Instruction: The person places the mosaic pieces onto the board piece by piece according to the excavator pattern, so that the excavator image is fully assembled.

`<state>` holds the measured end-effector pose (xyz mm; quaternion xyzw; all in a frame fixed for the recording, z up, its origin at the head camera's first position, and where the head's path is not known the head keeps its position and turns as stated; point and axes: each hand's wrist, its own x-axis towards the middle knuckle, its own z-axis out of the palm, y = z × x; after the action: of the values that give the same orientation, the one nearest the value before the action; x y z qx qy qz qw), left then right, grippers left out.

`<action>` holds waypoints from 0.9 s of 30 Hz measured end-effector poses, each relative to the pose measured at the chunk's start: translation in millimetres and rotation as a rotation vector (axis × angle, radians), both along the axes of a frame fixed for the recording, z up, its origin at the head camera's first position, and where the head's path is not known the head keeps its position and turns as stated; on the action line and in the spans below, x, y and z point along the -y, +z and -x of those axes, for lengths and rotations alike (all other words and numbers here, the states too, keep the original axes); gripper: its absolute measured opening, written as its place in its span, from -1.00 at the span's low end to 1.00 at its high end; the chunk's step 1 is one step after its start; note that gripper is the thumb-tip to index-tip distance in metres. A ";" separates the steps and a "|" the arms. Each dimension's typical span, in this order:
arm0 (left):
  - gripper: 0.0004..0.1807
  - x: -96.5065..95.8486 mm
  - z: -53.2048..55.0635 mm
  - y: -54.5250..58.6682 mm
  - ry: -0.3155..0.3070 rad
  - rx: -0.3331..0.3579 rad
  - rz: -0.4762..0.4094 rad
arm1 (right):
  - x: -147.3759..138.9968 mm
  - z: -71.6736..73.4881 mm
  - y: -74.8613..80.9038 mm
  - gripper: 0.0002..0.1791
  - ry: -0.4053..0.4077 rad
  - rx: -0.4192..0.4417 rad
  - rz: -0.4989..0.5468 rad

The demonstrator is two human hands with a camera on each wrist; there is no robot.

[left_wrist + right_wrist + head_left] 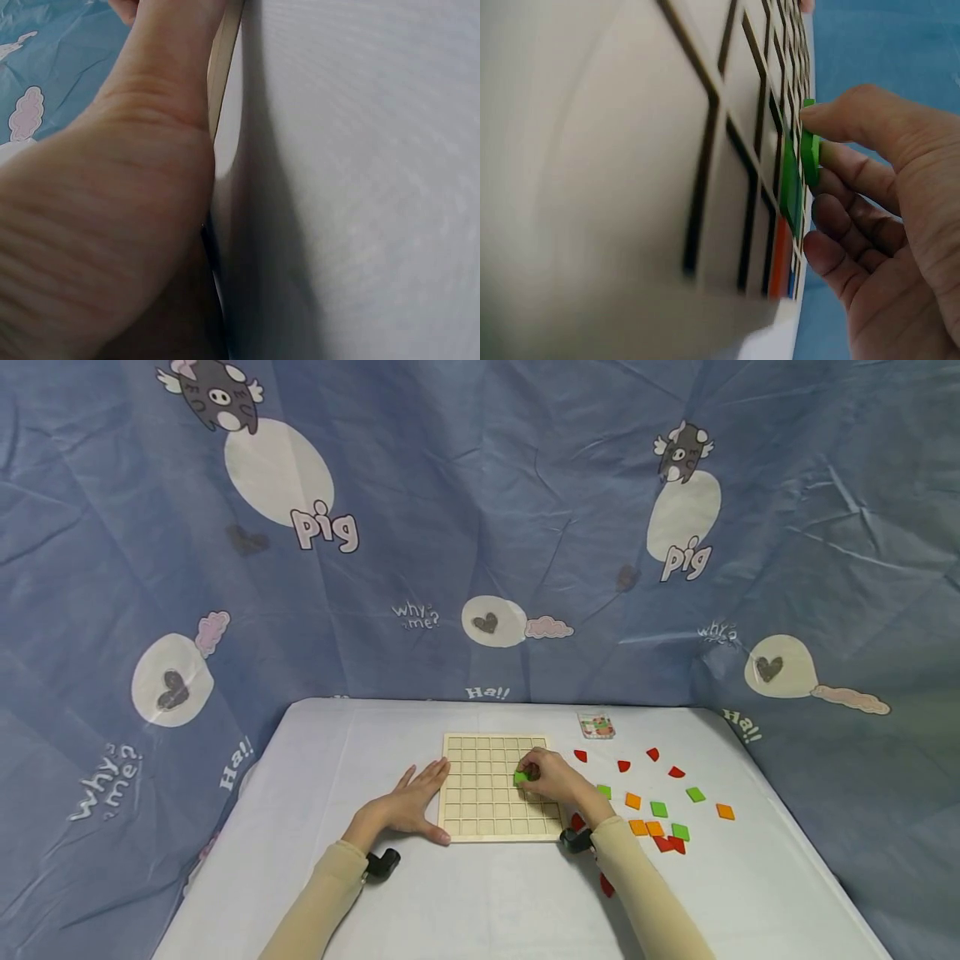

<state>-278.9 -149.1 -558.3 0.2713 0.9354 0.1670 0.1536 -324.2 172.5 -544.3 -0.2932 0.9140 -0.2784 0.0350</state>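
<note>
A pale wooden grid board [480, 789] lies on the white table. My right hand [553, 777] is over its right half and pinches a green square tile [810, 146] between thumb and forefinger. Close behind that tile in the right wrist view, another green piece [788, 180] and an orange piece [778, 251] show at the grid; the hand covers this area in the head view. My left hand [408, 806] is spread at the board's left edge, fingertips and thumb touching it. Only its wrist and lower palm fill the left wrist view.
Right of the board lie loose green tiles [658, 809], orange tiles [725, 812] and red rounded wedges [677, 772]. One red wedge [607, 885] is beside the right sleeve. A small picture card [596, 726] lies behind. A blue printed cloth [450, 527] hangs around the table.
</note>
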 end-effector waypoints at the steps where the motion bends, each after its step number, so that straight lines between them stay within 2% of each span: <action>1: 0.50 -0.3 0.1 -0.4 0.000 -0.001 -0.006 | 2.9 0.2 -0.7 -0.76 0.012 -0.008 -0.011; 8: 0.50 -0.5 0.4 -0.5 -0.001 -0.001 -0.012 | 10.5 1.8 -1.1 -0.79 0.032 -0.010 -0.036; 21: 0.49 -1.2 -0.3 1.8 -0.011 -0.007 -0.008 | 10.4 2.3 6.7 -0.84 0.029 0.072 -0.053; 27: 0.49 -0.7 -1.0 2.8 -0.008 -0.008 0.001 | 8.6 1.1 4.2 -0.77 0.013 0.038 -0.067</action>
<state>-277.9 -148.5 -555.5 0.2759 0.9349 0.1647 0.1506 -325.4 163.9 -540.1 -0.2923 0.9202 -0.2526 0.0637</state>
